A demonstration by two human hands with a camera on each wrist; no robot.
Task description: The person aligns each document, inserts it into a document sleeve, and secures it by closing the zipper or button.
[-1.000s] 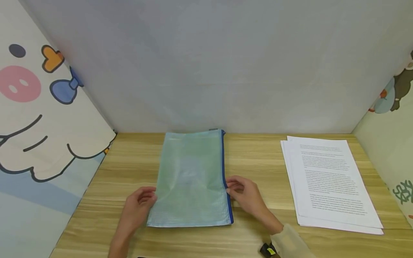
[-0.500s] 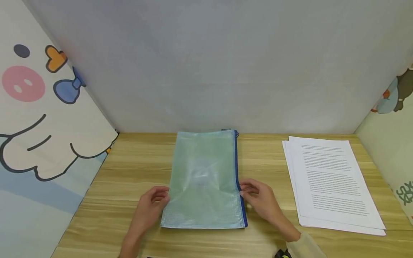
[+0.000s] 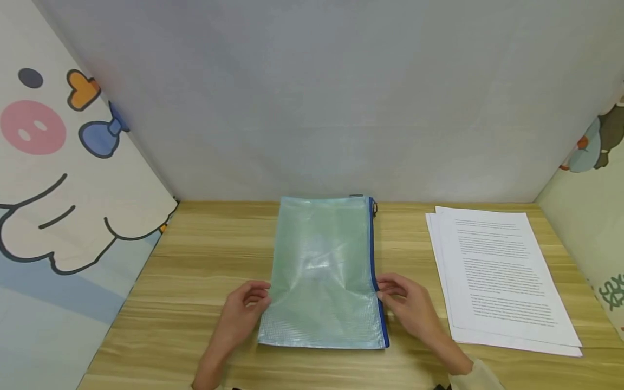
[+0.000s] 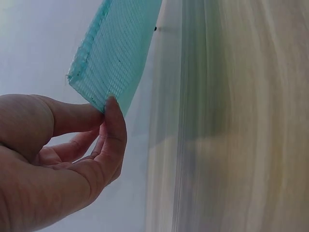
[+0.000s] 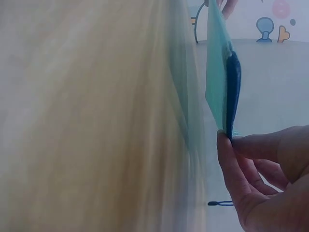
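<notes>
A translucent pale green mesh zip pouch (image 3: 319,244) is spread flat between both hands in the head view. Its right side carries a dark blue zipper edge (image 3: 372,244), with a small cord loop (image 3: 375,209) near the top corner. My left hand (image 3: 242,310) pinches the left edge between thumb and fingers. On the opposite side my right hand (image 3: 410,304) pinches the zipper edge. Both wrist views show the pouch (image 4: 118,53) raised off the table, with light creases between the grips in the head view.
A few overlapping sheets of printed paper (image 3: 502,276) lie to the right on the wood-grain table (image 3: 209,233). A grey-white backdrop (image 3: 312,108) rises behind the table. Cartoon-printed panels (image 3: 53,189) stand at the left and right sides.
Both hands have carried the pouch to the right, keeping their pinch on its two sides. The paper sheets stay where they lay.
</notes>
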